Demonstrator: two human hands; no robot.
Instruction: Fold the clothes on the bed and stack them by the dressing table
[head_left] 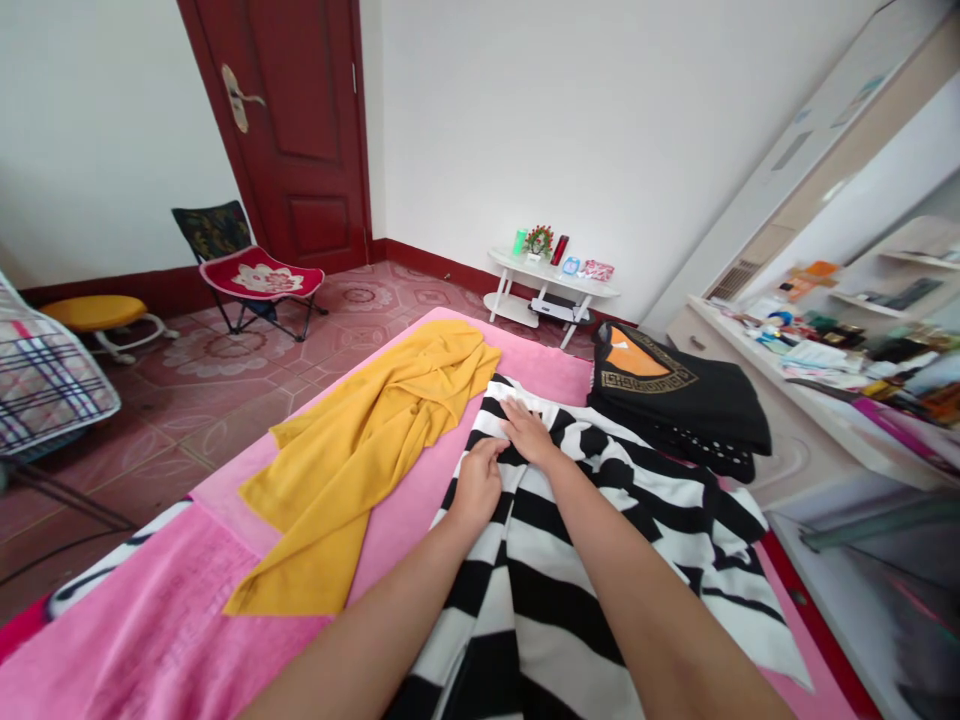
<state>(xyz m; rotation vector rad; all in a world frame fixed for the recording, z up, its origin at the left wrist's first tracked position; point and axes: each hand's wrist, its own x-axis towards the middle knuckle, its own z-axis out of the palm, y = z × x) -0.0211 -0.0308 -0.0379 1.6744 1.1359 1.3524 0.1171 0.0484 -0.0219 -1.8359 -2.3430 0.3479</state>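
A black-and-white striped garment (551, 520) lies spread on the pink bed cover, reaching down to the bottom of the view. My left hand (478, 482) is closed at its left edge, the fingers bent together against the cloth. Just above and to the right, my right hand (527, 432) rests with stretched fingers on the garment's upper part, near the white neckline. A mustard-yellow garment (390, 420) lies loosely creased to the left, apart from both hands. Folded dark clothes (697, 400) with a gold-patterned neckline are stacked at the upper right of the striped one.
The pink bed cover (420, 480) lies beneath the clothes. Beyond it stand a small white table (510, 262) with ornaments, a red folding chair (262, 278) and a yellow stool (97, 312). A cluttered dresser (757, 345) borders the bed on the right.
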